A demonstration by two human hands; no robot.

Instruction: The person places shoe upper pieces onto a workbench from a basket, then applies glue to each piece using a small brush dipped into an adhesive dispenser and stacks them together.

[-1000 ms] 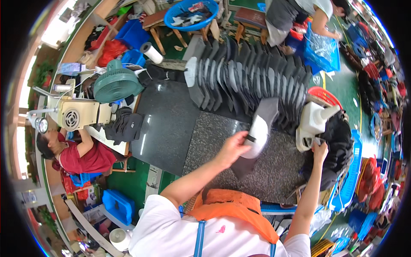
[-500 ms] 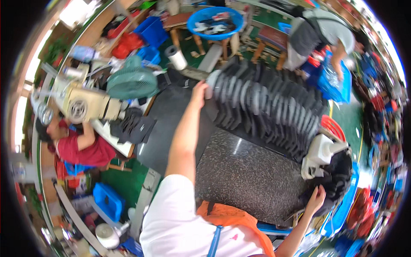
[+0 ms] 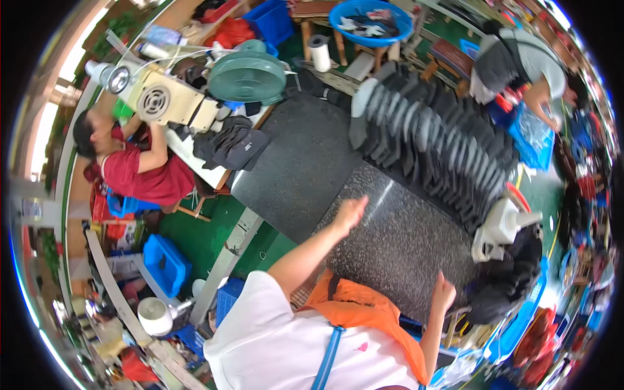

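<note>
My left hand (image 3: pixel 351 213) hovers over the dark speckled tabletop (image 3: pixel 396 250), its fingers curled in and the thumb forward. No item sticks out of it. Nearer the front right of the table is my right hand (image 3: pixel 444 291), also closed with the thumb pointing up; nothing shows in it. Beyond both hands lies a long row of overlapping dark and grey cloth pieces (image 3: pixel 429 136), stacked on edge along the far side. A white plastic machine-like holder (image 3: pixel 500 224) stands at its right end, next to a heap of black cloth (image 3: pixel 510 283).
At the left, a person in a red top (image 3: pixel 146 169) sits at a beige sewing machine (image 3: pixel 166 104), with a green fan (image 3: pixel 247 75) beside it. Another person (image 3: pixel 520 58) bends over a blue bag at the far right. A blue basin (image 3: pixel 370 26) stands on a stool behind the row.
My left hand has left the near-left end of the cloth row and come back toward me over the tabletop. My right hand has drawn away from the black heap. The view has shifted.
</note>
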